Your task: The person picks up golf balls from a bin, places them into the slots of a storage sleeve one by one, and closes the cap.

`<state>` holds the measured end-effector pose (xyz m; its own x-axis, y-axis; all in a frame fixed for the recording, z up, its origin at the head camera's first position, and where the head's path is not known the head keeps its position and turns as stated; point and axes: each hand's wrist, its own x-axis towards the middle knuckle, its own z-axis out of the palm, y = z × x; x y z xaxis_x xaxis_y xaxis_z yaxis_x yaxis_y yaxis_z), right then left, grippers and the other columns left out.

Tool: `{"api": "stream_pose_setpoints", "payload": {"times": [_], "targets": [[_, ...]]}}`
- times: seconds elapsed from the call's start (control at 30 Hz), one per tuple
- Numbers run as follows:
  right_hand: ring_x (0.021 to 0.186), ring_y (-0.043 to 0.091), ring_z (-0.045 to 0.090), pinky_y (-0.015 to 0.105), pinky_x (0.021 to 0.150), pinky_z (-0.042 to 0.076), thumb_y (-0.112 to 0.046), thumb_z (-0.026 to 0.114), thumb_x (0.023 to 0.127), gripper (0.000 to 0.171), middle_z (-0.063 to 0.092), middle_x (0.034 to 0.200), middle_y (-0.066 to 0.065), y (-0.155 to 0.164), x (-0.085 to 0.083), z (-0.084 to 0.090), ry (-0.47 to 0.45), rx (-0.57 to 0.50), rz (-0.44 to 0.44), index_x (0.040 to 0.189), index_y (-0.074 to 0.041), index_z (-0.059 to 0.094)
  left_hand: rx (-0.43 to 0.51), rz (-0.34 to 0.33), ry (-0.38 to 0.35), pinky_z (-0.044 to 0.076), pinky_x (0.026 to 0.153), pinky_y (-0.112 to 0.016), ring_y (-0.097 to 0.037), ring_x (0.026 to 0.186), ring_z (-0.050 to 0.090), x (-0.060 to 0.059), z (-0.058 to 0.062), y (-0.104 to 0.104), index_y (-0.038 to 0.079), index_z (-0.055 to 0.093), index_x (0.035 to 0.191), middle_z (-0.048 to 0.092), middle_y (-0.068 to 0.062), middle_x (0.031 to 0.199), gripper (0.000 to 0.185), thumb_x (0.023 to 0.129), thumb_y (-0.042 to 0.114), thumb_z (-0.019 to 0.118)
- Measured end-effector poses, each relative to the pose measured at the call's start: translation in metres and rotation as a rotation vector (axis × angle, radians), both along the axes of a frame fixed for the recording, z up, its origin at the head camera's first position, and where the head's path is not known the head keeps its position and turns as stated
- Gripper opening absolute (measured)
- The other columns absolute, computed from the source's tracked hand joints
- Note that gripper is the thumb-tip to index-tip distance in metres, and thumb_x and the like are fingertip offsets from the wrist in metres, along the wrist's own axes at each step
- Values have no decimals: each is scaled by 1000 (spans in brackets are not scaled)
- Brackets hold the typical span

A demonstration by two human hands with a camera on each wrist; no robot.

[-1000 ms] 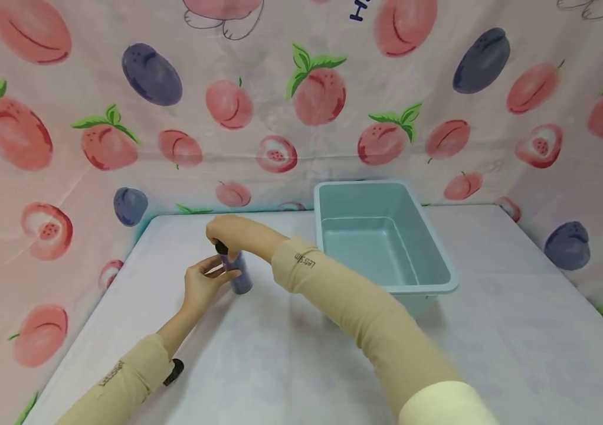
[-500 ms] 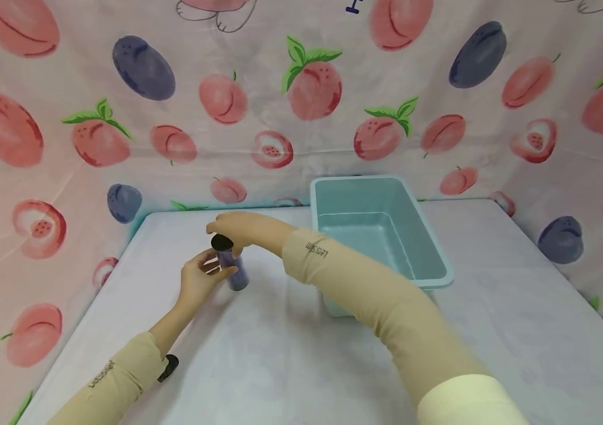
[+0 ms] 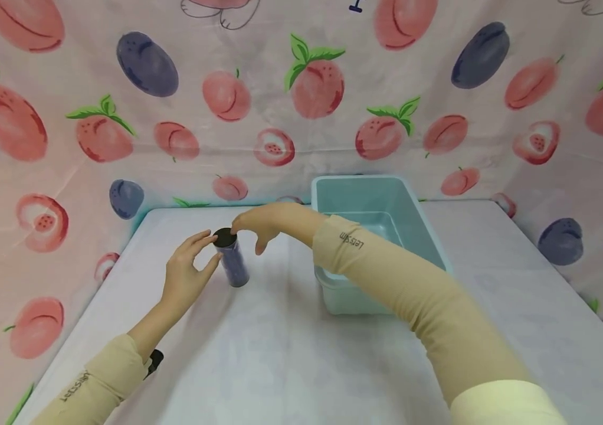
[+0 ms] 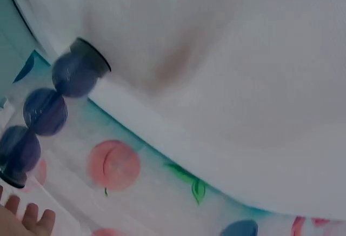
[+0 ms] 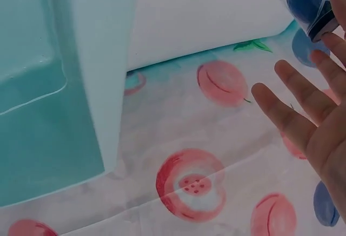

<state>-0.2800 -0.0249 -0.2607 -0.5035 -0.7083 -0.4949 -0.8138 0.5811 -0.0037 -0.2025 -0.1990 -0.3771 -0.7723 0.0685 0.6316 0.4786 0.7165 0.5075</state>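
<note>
A clear tube of dark blue balls (image 3: pixel 233 265) stands upright on the white table, left of centre, with a black lid on top. In the left wrist view, three balls line up inside the tube (image 4: pixel 45 112). My left hand (image 3: pixel 187 271) is at the tube's upper left, fingers spread beside the lid and thumb lower down at its side. On the other side is my right hand (image 3: pixel 261 224), its index fingertip at the lid's edge and its thumb apart from the tube. In the right wrist view, the right hand's fingers (image 5: pixel 303 98) are spread and loosely extended.
A light blue-green plastic tub (image 3: pixel 354 301) stands right of the tube, partly behind my right forearm. Peach-print cloth (image 3: pixel 275 77) hangs behind the white table (image 3: pixel 280 366) and along its sides. A small black piece (image 3: pixel 156 360) shows at my left cuff.
My right hand has loosened from the tube's top and moved right, baring the black lid. My left hand has moved up and left from the tube's middle. The tube stays upright.
</note>
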Motion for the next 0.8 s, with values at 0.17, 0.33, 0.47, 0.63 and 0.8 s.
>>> {"api": "stream_pose_setpoints", "payload": {"times": [0.17,0.33,0.47,0.63,0.8], "targets": [[143,16,26,30,117,23,-21,63,91,64,29,155,1,-1,2,-4,-9,-17,-1,147,-12,32,-232,-51,118,48,90,-52,-39,107,58,-4,3,-10,-3,68,105,67,-20,111,33,73,-2,76],[140,16,32,29,115,28,-18,60,93,60,36,151,2,-8,6,-7,31,35,2,147,-14,35,-352,-96,199,55,77,-46,-34,97,59,-7,0,-18,-1,68,104,69,-17,107,35,70,-2,77],[137,16,36,28,112,32,-17,58,94,56,41,147,1,-13,8,-4,91,72,20,145,-14,37,-410,-104,281,55,68,-44,-33,90,57,-11,-1,-24,0,68,106,69,-16,107,40,68,0,78],[138,16,35,29,113,31,-18,56,95,54,39,149,1,-12,6,-6,81,60,8,146,-15,36,-423,-129,274,55,66,-44,-33,90,55,-12,-3,-28,1,66,111,67,-17,112,44,69,6,76],[143,15,26,31,117,24,-21,56,95,60,30,154,-2,-4,4,-8,-2,23,-16,149,-18,28,-452,-119,217,55,71,-46,-32,94,56,-8,0,-30,1,66,112,67,-16,112,42,72,11,74]]}}
